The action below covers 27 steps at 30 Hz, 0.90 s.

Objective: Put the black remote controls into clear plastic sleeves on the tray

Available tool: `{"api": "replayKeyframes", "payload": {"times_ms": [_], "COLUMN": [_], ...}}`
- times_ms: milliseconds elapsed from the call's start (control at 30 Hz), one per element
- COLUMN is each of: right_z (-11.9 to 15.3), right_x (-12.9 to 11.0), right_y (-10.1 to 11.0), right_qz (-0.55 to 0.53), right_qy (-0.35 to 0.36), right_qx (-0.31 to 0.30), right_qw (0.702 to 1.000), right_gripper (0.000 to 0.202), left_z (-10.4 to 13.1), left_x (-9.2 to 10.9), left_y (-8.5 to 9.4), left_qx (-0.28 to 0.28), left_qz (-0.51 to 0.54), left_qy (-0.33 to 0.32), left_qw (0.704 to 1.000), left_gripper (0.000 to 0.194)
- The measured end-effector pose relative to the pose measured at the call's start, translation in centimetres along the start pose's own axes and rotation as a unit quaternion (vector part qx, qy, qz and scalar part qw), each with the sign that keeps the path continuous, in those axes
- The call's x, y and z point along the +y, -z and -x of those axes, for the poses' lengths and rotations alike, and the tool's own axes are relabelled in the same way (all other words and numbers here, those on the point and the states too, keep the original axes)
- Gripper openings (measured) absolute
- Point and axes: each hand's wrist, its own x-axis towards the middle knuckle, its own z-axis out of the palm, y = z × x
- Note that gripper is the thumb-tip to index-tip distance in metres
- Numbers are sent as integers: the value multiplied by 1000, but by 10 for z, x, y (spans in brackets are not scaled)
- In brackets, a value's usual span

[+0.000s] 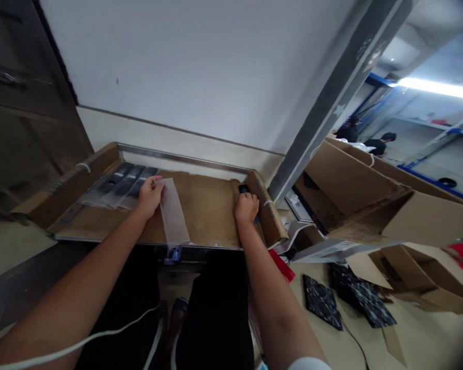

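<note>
My left hand (150, 196) pinches the top end of a frosted plastic sleeve (173, 213), which hangs toward the front edge of the cardboard-lined tray (210, 200). Just left of that hand lie several clear bags (119, 186) with dark items inside, side by side. At the tray's right end, my right hand (247, 207) is closed beside the raised cardboard wall. A small black object (243, 189) shows just beyond its fingers; what the hand grips is mostly hidden.
A white wall (185, 67) rises behind the tray. To the right stand a grey post (332, 97) and a large open carton (355, 190). Dark patterned flat pieces (322, 300) lie on the floor. Two people (378, 144) are in the background. A white cable (111, 333) crosses my legs.
</note>
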Motion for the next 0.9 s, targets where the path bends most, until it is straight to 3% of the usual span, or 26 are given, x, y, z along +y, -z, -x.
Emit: {"api": "replayKeyframes", "payload": {"times_ms": [900], "right_z": [2], "right_x": [-3], "right_y": [-2], "right_qz": [-38], "right_qy": [-29], "right_qx": [12], "right_qw": [999], "right_gripper": [35], "left_z": [0], "left_x": [1], "left_y": [-1], "left_qx": [8], "left_qz": [19], "left_qy": [9], "left_qw": [1000], "left_gripper": [29]}}
